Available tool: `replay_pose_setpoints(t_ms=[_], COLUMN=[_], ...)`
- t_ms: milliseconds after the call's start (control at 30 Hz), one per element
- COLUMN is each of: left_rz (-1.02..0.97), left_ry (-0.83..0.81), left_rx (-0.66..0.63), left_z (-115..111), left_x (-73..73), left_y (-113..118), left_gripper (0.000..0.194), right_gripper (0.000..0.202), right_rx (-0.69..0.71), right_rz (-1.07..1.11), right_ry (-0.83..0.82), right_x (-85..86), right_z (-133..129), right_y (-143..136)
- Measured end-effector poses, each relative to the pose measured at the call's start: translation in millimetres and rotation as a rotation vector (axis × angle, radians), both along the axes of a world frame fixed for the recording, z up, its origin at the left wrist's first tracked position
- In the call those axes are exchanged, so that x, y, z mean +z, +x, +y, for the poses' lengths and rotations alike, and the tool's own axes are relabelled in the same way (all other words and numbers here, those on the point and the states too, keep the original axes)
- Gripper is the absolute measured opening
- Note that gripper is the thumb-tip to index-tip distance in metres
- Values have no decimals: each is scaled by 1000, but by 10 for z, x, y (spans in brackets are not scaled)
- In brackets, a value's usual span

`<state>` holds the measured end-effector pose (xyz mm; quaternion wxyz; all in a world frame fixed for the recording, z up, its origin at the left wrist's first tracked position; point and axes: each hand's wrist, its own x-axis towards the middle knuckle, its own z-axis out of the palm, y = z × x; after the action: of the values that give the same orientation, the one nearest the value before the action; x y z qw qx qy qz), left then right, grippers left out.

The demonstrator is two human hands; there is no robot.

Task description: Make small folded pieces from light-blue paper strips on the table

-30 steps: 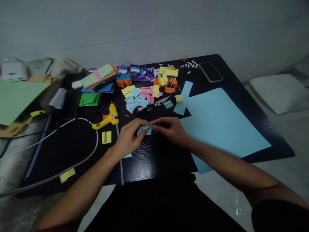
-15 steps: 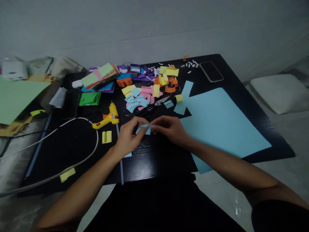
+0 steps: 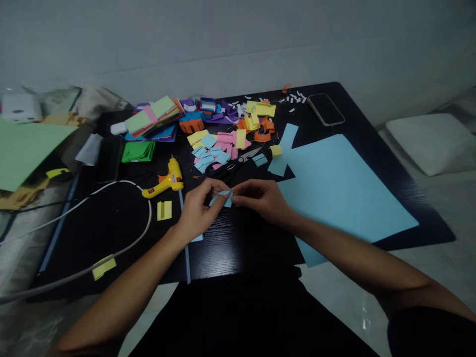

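A small piece of light blue paper (image 3: 220,199) is pinched between the thumb and fingers of my left hand (image 3: 201,206). My right hand (image 3: 262,198) grips the same piece at its right edge, fingertips pressed together. Just beyond my hands lie scissors (image 3: 245,157) with dark handles, next to a pile of folded light blue paper pieces (image 3: 211,157). To the right, a large light blue sheet (image 3: 342,183) passes under my right forearm. Left of my left hand, a yellow glue gun (image 3: 167,181) lies with a glue stick (image 3: 187,263) coming out of its back.
A white cable (image 3: 150,218) loops across the left of the black table (image 3: 230,248). Toward the back are stacked coloured papers (image 3: 154,119), a green paper bundle (image 3: 138,151), orange pieces (image 3: 263,136) and white scraps (image 3: 293,99). A phone (image 3: 326,109) lies at the back right.
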<state>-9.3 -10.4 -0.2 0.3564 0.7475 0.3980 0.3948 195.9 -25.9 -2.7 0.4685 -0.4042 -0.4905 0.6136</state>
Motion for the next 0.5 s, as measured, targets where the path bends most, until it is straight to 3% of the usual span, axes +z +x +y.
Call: replay_pose_setpoints(t_ms=[500], left_rz=[39], left_ry=[112], left_rx=[-17], left_z=[13], left_x=[15], left_y=[-2], left_gripper=[7], right_gripper=[21], right_rx=[-17], right_rz=[10], right_ry=[32], right_x=[-27], right_z=[1], right_y=[-19])
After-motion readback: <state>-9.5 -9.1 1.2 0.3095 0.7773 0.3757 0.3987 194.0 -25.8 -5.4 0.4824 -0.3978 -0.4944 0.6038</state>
